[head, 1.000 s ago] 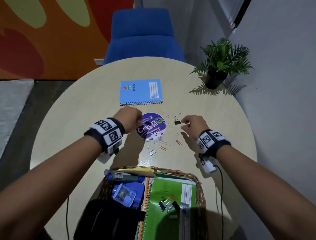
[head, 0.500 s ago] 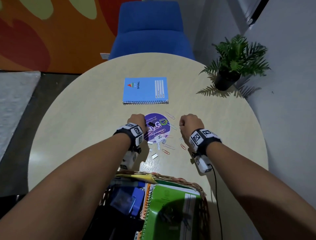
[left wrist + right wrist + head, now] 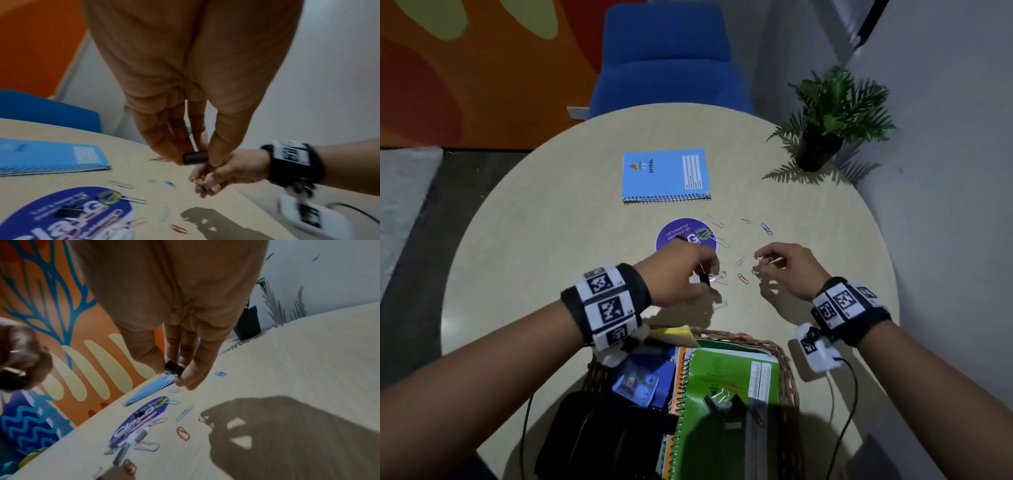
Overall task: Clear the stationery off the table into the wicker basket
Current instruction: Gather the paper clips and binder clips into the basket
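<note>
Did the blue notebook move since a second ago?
No. The blue notebook lies where it did on the table, just beyond the purple round sticker and left of the potted plant.

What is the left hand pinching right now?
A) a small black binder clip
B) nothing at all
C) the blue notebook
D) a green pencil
A: in the left wrist view, the left hand pinches a small black binder clip between thumb and fingers, above the table.
</note>
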Tool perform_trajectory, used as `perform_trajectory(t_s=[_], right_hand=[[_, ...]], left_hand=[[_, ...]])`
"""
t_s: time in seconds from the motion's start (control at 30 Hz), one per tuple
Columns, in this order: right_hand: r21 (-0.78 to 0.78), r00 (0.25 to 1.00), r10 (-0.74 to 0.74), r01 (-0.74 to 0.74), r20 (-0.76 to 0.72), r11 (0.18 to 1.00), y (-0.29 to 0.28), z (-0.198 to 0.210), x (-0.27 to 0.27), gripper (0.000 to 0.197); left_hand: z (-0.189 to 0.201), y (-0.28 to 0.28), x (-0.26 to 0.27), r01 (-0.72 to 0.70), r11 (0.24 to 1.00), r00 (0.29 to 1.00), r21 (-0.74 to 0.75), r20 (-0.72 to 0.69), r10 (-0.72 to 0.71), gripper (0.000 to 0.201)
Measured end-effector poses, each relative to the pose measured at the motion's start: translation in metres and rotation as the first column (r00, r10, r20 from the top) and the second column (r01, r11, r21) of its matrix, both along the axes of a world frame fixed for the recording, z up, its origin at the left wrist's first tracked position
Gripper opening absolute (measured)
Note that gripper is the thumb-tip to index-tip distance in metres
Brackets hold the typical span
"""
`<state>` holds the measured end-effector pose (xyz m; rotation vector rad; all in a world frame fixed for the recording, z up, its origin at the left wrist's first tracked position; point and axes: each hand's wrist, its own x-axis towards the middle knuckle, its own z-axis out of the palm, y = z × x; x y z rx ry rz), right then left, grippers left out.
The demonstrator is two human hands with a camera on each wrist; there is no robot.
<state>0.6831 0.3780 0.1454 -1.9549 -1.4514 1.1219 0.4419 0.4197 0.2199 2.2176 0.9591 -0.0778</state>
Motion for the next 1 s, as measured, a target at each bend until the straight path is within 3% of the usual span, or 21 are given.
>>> perform_trajectory(t_s=[0.17,0.3,0.43,0.63,0.8,0.87,0.93,1.0], right_hand=[[-0.056,0.984,0.176,-0.178,-0.041,0.982,-0.027,0.03,0.002,0.03],[-0.093,0.962,0.243,-0.255,-0.123,0.962,-0.049,0.052,-0.01,0.037],[-0.132,0.927,0.331,-0.356,-0.176,0.925,-0.071,0.064,-0.025,0.04],[-0.198,0.841,0.522,-0.54,-0.139,0.818,-0.088,0.062,-0.039,0.042],[-0.087,0.924,0.38,-0.382,-0.034,0.92,-0.044,0.058,-0.032,0.027],[-0.052,0.941,0.316,-0.312,0.121,0.949,-0.012,0.042,-0.024,0.027],[-0.037,0.941,0.196,-0.193,0.277,0.981,0.019,0.018,-0.014,0.03],[-0.014,0.941,0.012,-0.007,0.338,1.0,0.046,-0.005,-0.001,0.031]], left_hand=[[0.001,-0.048,-0.002,0.233,0.966,0.97,-0.109,-0.048,-0.239,0.03],[-0.002,-0.06,-0.008,0.294,0.947,0.949,-0.129,-0.079,-0.305,0.038],[0.008,-0.041,-0.019,0.155,0.985,0.987,-0.078,-0.034,-0.158,0.028],[-0.003,0.034,-0.03,-0.093,0.981,0.988,0.173,-0.103,0.112,0.019],[-0.04,0.089,-0.017,-0.227,0.95,0.937,0.215,-0.217,0.273,0.022],[-0.056,0.1,-0.007,-0.251,0.948,0.911,0.197,-0.282,0.3,0.024],[-0.071,0.105,0.004,-0.286,0.94,0.882,0.185,-0.333,0.333,0.022],[-0.087,0.108,0.012,-0.354,0.921,0.855,0.161,-0.343,0.389,0.031]])
